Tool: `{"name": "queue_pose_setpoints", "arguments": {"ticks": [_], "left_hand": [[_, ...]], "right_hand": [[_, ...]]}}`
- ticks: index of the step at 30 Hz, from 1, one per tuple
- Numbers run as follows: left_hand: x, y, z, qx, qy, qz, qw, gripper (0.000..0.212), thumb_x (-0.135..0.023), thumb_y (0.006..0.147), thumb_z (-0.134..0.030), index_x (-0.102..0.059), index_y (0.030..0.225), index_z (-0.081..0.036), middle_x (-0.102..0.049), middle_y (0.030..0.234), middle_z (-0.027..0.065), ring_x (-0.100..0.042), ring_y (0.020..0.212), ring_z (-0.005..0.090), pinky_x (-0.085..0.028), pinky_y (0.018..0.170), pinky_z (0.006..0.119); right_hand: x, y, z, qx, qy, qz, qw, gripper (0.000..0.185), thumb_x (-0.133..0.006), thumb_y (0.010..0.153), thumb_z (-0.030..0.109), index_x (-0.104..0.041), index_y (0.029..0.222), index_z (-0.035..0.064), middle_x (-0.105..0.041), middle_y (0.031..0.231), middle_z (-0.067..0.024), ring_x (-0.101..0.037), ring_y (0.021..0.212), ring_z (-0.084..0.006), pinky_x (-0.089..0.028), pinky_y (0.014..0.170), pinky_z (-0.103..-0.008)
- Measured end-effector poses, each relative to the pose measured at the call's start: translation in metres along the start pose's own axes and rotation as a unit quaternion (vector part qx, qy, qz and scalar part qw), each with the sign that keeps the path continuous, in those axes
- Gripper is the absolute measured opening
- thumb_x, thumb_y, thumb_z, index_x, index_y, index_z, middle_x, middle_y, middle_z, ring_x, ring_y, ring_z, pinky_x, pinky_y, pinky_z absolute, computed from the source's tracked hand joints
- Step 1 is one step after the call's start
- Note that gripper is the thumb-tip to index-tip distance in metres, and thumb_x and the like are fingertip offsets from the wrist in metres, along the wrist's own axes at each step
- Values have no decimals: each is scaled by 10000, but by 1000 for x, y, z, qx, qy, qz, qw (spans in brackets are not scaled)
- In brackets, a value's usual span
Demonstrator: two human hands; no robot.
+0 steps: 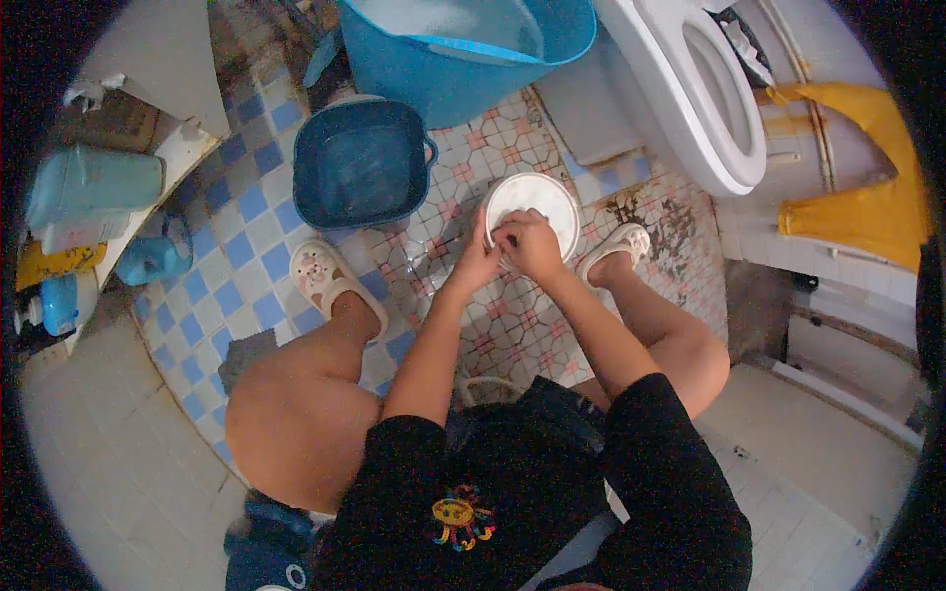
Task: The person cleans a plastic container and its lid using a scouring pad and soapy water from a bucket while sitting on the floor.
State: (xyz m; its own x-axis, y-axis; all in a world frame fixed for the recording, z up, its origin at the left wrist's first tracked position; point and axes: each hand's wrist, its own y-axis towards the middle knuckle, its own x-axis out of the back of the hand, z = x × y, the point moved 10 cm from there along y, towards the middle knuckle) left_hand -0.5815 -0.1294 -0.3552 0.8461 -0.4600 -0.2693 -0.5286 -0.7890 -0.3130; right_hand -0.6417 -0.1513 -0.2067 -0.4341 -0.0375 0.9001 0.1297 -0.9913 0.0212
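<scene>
A round white dish or lid (543, 193) with a raised rim is between my two hands, above the tiled floor and between my feet. My left hand (479, 255) grips its left edge, thumb toward the near side. Over the near part of the dish, my right hand (533, 240) curls its fingers against the surface. Its palm side faces down, so whether anything small is pinched there is hidden. Beyond the dish to the left, a dark blue plastic basin (362, 162) sits on the floor.
A large light blue tub (458, 81) stands behind the basin, with a white toilet (717, 111) to its right. Yellow cloth (850, 214) hangs at the right wall. Bottles and a translucent container (96, 185) occupy a left shelf (159, 185). My cream clogs (325, 270) flank the dish.
</scene>
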Motion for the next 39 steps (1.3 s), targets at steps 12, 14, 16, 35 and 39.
{"name": "queue_pose_setpoints", "arguments": {"ticks": [12, 14, 16, 35, 39], "left_hand": [[2, -8, 2, -51, 187, -43, 980, 885, -575, 915, -23, 13, 1541, -233, -485, 1359, 176, -615, 877, 211, -568, 730, 347], [-5, -6, 1, -23, 166, -20, 986, 877, -574, 920, -33, 13, 1541, -232, -484, 1363, 182, -623, 876, 212, -567, 736, 354], [0, -6, 3, -18, 155, -16, 988, 871, -571, 924, -38, 12, 1541, -231, -480, 1370, 186, -628, 898, 215, -566, 743, 359], [-9, -8, -15, -51, 97, -30, 993, 839, -644, 831, -51, -130, 1493, -11, -217, 1527, 244, -254, 1396, 419, -261, 1136, 451], [-3, -18, -13, -14, 70, -63, 995, 812, -650, 815, -51, -180, 1476, -30, -316, 1476, 244, -357, 1342, 410, -342, 1086, 443]], "right_hand": [[20, 25, -55, -203, -47, -197, 958, 157, -671, 811, 204, -701, 806, 50, -643, 908, -142, -586, 832, -352, -485, 743, -448], [21, 20, -58, -195, -51, -212, 956, 134, -683, 789, 186, -706, 806, 55, -649, 907, -132, -584, 830, -345, -476, 768, -435], [18, 27, -37, -120, -28, -157, 980, 92, -689, 745, 136, -706, 772, 50, -665, 872, -126, -590, 807, -343, -481, 742, -431], [38, 22, -75, -174, -53, -222, 958, 127, -704, 758, 201, -700, 801, 82, -650, 798, -130, -617, 778, -341, -500, 685, -434], [41, 14, -77, -208, -34, -247, 946, 132, -713, 762, 183, -704, 821, 65, -657, 819, -149, -625, 780, -349, -499, 698, -424]]}}
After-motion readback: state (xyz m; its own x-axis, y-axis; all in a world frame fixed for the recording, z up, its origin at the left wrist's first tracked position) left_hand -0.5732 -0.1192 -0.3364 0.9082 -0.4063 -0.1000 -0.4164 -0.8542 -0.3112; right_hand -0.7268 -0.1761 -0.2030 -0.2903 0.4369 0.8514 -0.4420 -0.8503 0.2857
